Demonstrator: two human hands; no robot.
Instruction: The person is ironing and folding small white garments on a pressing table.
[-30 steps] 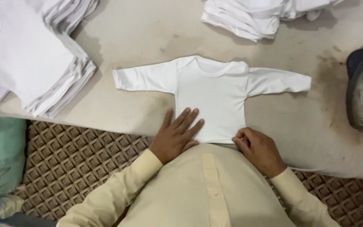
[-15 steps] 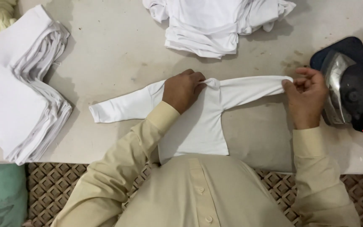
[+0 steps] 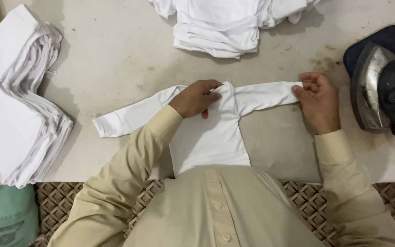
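Left hand (image 3: 196,98) flat, right hand (image 3: 315,97) seemingly pinching

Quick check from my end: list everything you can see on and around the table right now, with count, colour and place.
small long-sleeved shirt: one, white, flat at the table's near edge, sleeves spread
folded stack: one, white garments, left side of the table
loose pile: one, white garments, far edge, centre
iron: one, silver and black, right edge, on a dark pad
table: one, stained beige top
sack: one, green, on the floor lower left
floor mat: one, brown lattice, below the table
left hand: pressing on the shirt's collar area
right hand: pinching the end of the shirt's right-side sleeve
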